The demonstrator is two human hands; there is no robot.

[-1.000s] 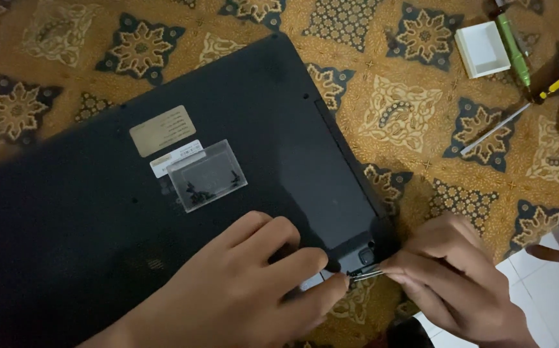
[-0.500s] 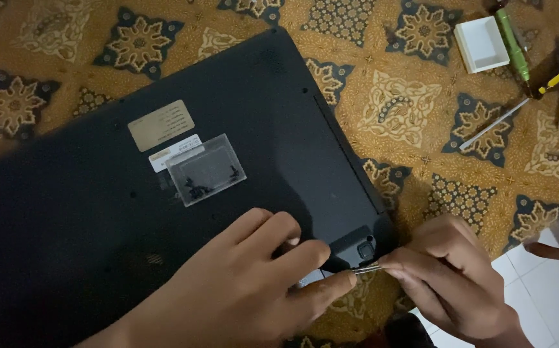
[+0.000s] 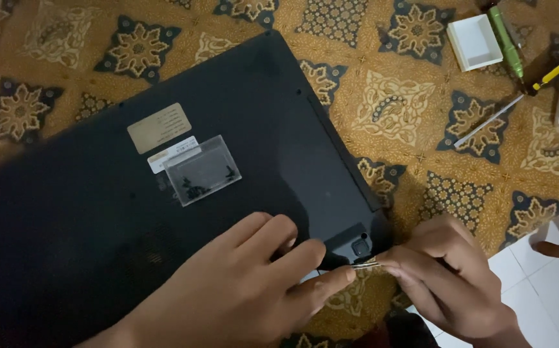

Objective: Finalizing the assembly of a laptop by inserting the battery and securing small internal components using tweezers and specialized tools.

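- Laptop [image 3: 163,212], black, lies underside up on the patterned cloth [image 3: 408,116].
- Left hand [image 3: 240,296] presses flat, fingers spread, near its 5 o'clock corner.
- Right hand [image 3: 447,283] pinches a thin metal tool [image 3: 364,264] against that corner.
- Clear screw box [image 3: 202,169] rests on the laptop's base.

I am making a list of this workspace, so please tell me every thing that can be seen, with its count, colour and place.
laptop: one, black, upside down on the patterned cloth, centre-left.
stickers: two, one tan and one white, on the laptop's underside.
clear plastic box: one, transparent, small dark screws inside, on the laptop.
patterned cloth: one, gold and dark blue, under everything.
white tray: one, white, upper right on the cloth.
green screwdriver: one, green, beside the white tray.
yellow-handled tool: one, yellow, upper right.
thin metal rod: one, silver, right of the laptop.
white tiles: floor, lower right.
thin metal tool: one, silver, at the laptop's corner.
left hand: resting on the laptop.
right hand: pinching the thin metal tool.
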